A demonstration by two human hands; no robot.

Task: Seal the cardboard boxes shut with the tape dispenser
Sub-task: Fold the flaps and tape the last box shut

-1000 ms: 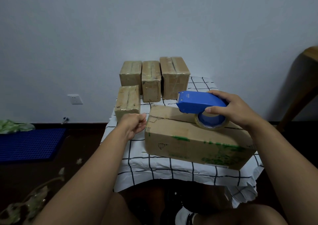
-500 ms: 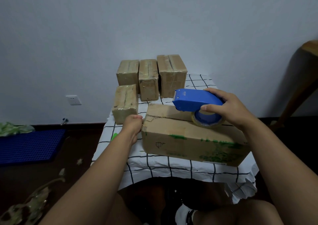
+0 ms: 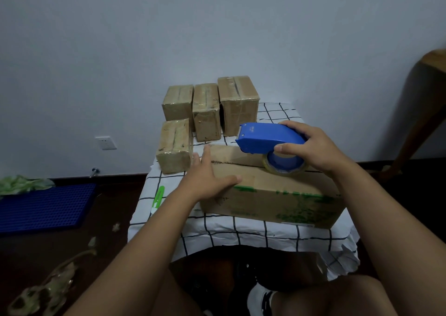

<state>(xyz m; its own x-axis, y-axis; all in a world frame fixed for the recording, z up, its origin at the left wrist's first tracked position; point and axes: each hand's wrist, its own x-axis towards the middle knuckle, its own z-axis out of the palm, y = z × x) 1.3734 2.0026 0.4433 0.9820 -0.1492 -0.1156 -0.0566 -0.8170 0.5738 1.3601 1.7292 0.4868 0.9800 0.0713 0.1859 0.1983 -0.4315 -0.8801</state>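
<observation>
Our right hand (image 3: 316, 149) grips the tape dispenser (image 3: 270, 139), rigid and light; left hand (image 3: 207, 178), open, steadies the box (image 3: 277, 192) at nine o'clock.

Pale grey wall (image 3: 217, 26) filling the top half of the frame. White wall socket (image 3: 105, 142) low at centre left, small metal fitting (image 3: 94, 171) just below it by the dark skirting. Blue gridded mat (image 3: 45, 206) flat on the dark floor (image 3: 48, 248) at left, crumpled green stuff (image 3: 23, 185) at its far edge. Clear crinkled wrapping (image 3: 45, 289) at lower left. White checked cloth (image 3: 241, 233) draped over the surface, centre frame, green-and-white pen-like object (image 3: 158, 198) lying on its left side. Wooden furniture leg (image 3: 421, 122) slanting at far right.
</observation>
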